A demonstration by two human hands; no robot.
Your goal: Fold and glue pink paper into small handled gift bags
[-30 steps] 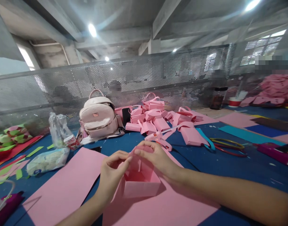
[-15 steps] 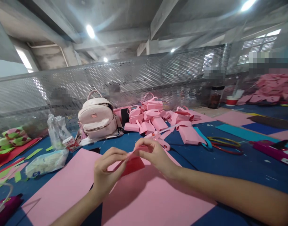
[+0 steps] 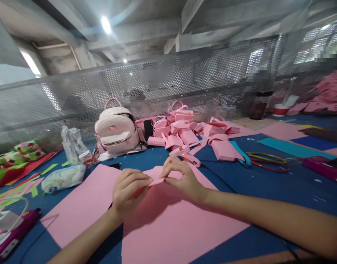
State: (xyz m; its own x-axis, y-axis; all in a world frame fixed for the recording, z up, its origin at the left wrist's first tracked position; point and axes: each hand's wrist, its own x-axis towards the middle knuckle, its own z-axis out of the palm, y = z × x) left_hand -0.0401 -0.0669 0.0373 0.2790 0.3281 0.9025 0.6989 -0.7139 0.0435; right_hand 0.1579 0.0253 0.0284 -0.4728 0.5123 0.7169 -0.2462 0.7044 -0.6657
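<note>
A small pink folded piece (image 3: 158, 180), paper or foam by its look, is pinched between both hands above a large pink sheet (image 3: 168, 227). My left hand (image 3: 129, 190) grips its left end, with red showing beneath the fingers. At the other end, my right hand (image 3: 183, 179) holds it between thumb and forefinger. A second pink sheet (image 3: 80, 205) lies to the left. Just beyond my right hand rests a pink glue gun (image 3: 186, 154), its dark cord running right. Part of the held piece is hidden by my fingers.
Behind stand a pale pink backpack (image 3: 116, 130) and a heap of small pink bags (image 3: 182, 128). Purple power strips lie at left (image 3: 17, 234) and right (image 3: 322, 168). Plastic bags (image 3: 65, 178) sit on the left; coloured hoops (image 3: 267, 161) lie on the right.
The held piece has tipped flatter, so its red face, plainly visible before, is now mostly covered. Both hands keep their pinch. The view has shifted slightly.
</note>
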